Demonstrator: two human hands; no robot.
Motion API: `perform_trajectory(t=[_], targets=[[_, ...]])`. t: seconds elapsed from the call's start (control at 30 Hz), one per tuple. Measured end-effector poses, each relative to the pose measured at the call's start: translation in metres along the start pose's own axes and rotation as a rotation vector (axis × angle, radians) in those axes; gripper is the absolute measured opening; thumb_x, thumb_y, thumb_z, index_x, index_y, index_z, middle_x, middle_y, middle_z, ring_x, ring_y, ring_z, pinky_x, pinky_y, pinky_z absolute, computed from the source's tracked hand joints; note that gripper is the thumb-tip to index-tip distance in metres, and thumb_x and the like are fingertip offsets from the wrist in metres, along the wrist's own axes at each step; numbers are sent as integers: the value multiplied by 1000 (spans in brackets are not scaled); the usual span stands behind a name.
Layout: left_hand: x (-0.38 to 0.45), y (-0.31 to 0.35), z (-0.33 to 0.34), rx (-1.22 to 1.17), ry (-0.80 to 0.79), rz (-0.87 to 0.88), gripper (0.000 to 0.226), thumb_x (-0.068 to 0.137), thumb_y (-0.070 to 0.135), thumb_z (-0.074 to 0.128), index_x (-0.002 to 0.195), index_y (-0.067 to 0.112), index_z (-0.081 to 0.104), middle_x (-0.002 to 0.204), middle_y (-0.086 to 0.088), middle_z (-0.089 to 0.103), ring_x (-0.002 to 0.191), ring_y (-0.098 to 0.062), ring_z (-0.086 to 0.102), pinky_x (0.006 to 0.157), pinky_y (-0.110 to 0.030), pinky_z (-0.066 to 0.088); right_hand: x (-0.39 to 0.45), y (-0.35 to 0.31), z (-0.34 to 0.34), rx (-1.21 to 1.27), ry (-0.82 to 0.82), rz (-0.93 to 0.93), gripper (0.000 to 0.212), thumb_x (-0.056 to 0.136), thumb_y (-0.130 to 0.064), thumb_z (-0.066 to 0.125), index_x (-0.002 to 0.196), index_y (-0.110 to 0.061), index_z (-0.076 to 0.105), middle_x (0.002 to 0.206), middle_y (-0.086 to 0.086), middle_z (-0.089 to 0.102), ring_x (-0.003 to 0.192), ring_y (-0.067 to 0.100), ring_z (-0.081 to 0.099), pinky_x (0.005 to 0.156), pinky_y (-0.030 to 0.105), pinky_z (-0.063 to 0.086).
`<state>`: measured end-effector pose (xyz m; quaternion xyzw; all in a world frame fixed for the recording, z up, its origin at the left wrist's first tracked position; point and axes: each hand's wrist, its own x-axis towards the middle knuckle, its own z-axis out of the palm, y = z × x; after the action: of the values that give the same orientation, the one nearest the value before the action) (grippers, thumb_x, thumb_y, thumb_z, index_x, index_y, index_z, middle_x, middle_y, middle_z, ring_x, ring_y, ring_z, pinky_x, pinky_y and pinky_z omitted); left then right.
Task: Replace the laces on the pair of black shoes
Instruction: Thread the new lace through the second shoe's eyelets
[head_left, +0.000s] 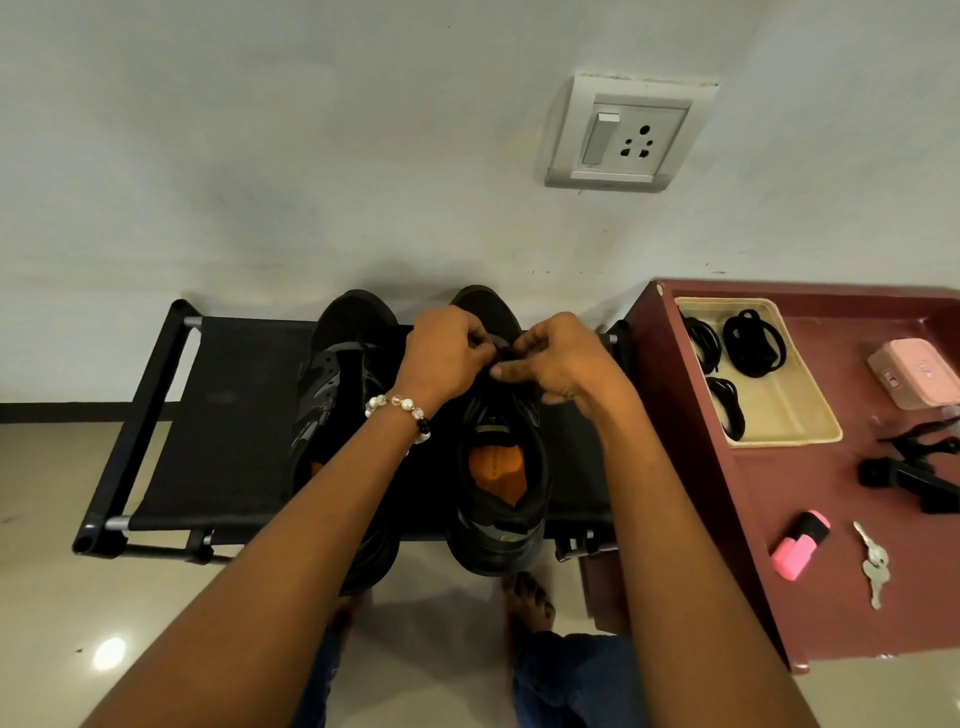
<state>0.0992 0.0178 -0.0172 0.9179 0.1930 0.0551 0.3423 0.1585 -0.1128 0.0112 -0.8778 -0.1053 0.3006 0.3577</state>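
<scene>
Both the left hand (448, 358) and right hand (558, 364) pinch the lace (503, 349) over the right shoe (501, 467); the left shoe (332, 395) sits beside it, spare laces (750, 344) in a tray (800, 415) far right.

Left hand (447, 353), right hand (558, 358); fingers pinched

Bare forearms, beaded bracelet (399, 410) on left wrist, blue jeans (576, 680), bare feet.

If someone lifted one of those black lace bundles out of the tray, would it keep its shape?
Probably not. The lace bundles lie in loose coils, so they would likely sag and unwind. They look thin and light, and lie low in the beige tray, so rolling seems unlikely.
</scene>
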Motion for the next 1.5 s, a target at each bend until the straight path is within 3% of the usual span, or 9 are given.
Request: perform_trajectory(t=[0.1, 0.23, 0.33, 0.57, 1.0, 1.2, 1.33, 1.5], targets=[[0, -1, 7, 60, -29, -29, 19, 86, 19, 66, 79, 3, 72, 77, -14, 69, 73, -28, 64, 65, -36, 49, -6, -1, 0, -56, -55, 23, 38, 81, -24, 79, 113, -11, 63, 101, 7, 64, 85, 19, 66, 63, 36, 61], [0, 0, 12, 105, 4, -23, 19, 83, 18, 67, 74, 1, 69, 74, -16, 67, 67, -28, 63, 52, -30, 43, -5, 1, -3, 8, -51, 10, 26, 86, -16, 73, 109, -6, 66, 99, 13, 68, 80, 26, 71, 67, 42, 62], [-3, 1, 17, 178, 48, -12, 19, 84, 19, 67, 73, 3, 69, 75, -12, 62, 64, -25, 58, 43, -23, 30, -3, 6, -5, 120, -50, 21, 25, 87, -11, 71, 111, -7, 66, 99, 15, 70, 81, 27, 72, 66, 45, 62], [-2, 1, 19, 182, 96, 47, 19, 86, 25, 65, 85, 7, 72, 87, -2, 47, 74, -18, 47, 54, -24, 24, -1, 13, -8, 187, -82, -13, 28, 88, -9, 69, 116, -10, 67, 98, 14, 72, 83, 28, 72, 68, 47, 61], [-1, -3, 26, 144, 90, 55, 18, 89, 29, 63, 96, 15, 73, 89, 3, 42, 75, -14, 44, 50, -21, 21, 2, 19, -9, 236, -123, -28, 15, 87, -7, 68, 97, -18, 72, 98, 17, 72, 94, 35, 70, 72, 47, 61], [-2, -4, 30, 27, 104, -13, 17, 91, 23, 63, 100, 19, 75, 90, 2, 45, 80, -14, 46, 62, -26, 32, 3, 24, -12, 271, -174, -24, 23, 88, -16, 71, 111, -12, 71, 100, 11, 72, 85, 25, 70, 68, 39, 62], [-2, -2, 35, -24, 110, -103, 13, 91, 20, 64, 98, 17, 75, 92, 3, 48, 86, -18, 55, 64, -27, 38, 11, 30, -5, 307, -8, -24, 20, 95, -16, 62, 112, -10, 71, 99, 12, 69, 68, 23, 69, 57, 31, 60], [-3, 5, 45, -75, 188, -270, 12, 93, 22, 63, 100, 17, 71, 104, 0, 59, 88, -21, 60, 59, -29, 42, 23, 30, 12, 134, 214, -88, 14, 83, -19, 77, 97, -18, 77, 82, 2, 73, 57, 19, 68, 52, 31, 59]])
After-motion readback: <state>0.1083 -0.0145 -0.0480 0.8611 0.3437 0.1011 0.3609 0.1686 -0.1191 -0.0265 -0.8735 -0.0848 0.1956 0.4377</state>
